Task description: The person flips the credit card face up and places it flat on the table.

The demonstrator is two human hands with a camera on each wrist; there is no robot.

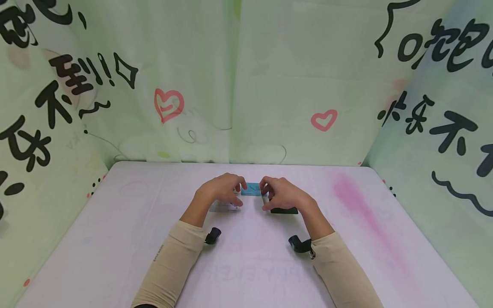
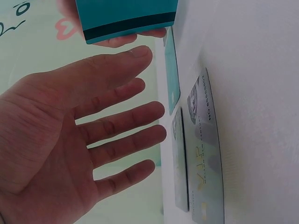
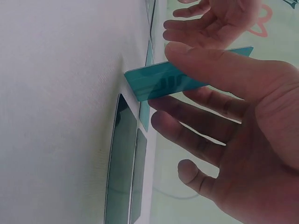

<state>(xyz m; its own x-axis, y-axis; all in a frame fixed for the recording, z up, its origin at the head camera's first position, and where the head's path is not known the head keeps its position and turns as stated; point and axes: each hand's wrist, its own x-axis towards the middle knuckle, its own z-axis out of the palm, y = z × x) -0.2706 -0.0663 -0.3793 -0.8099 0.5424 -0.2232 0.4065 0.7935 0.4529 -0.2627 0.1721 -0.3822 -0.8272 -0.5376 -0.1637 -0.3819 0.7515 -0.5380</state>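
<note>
My right hand (image 1: 285,193) pinches a teal card (image 3: 154,83) between thumb and fingers, held tilted above the table. In the left wrist view, a dark stripe crosses that card's lower edge. Facing it, my left hand (image 1: 222,188) is empty, with its fingers spread and nearly straight. A blue card (image 1: 250,189) lies flat between the hands, towards the back. Two silver-grey cards, the nearer one (image 2: 205,154) bearing gold VIP lettering and the farther one (image 2: 179,161), lie by my left hand. Below my right hand lie two dark, glossy cards, one nearer (image 3: 120,163) and one farther (image 3: 138,175).
A white-covered table (image 1: 246,265) carries the cards, with a pink smear (image 1: 358,196) at right. Its back edge meets a pale green curtain (image 1: 269,85) that also hangs along both sides. Black wrist mounts (image 1: 299,244) stick out inward from the sleeves.
</note>
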